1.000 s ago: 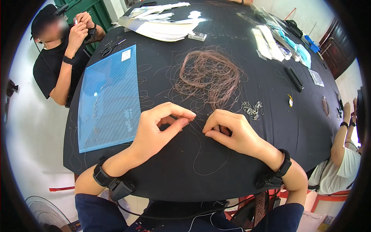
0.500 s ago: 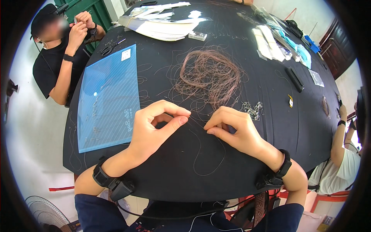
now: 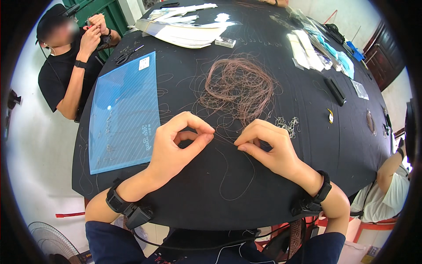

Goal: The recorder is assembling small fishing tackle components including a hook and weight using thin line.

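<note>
Above the near part of the black tablecloth, my left hand (image 3: 179, 143) pinches a thin dark line, thumb and forefinger pressed together. Facing it, a short gap away, my right hand (image 3: 274, 145) is closed in a pinch on the same line, as far as I can make out. A loose loop of thin line (image 3: 238, 199) hangs or lies below the two hands. Just beyond them spreads a large tangled bundle of brownish line (image 3: 211, 86). Small silvery metal clips (image 3: 288, 126) are heaped beside my right hand.
A blue striped plastic folder (image 3: 123, 119) lies left, with scissors (image 3: 127, 56) beyond it. White paper strips (image 3: 180, 34) are at the back. Packets (image 3: 307, 50) and a black case (image 3: 335, 91) are on the right. One co-worker (image 3: 66, 75) sits left, another (image 3: 382, 193) right.
My hands have shifted only slightly, still pinched close together. The co-worker on the right has lowered an arm; the one on the left now shows something red between the fingers.
</note>
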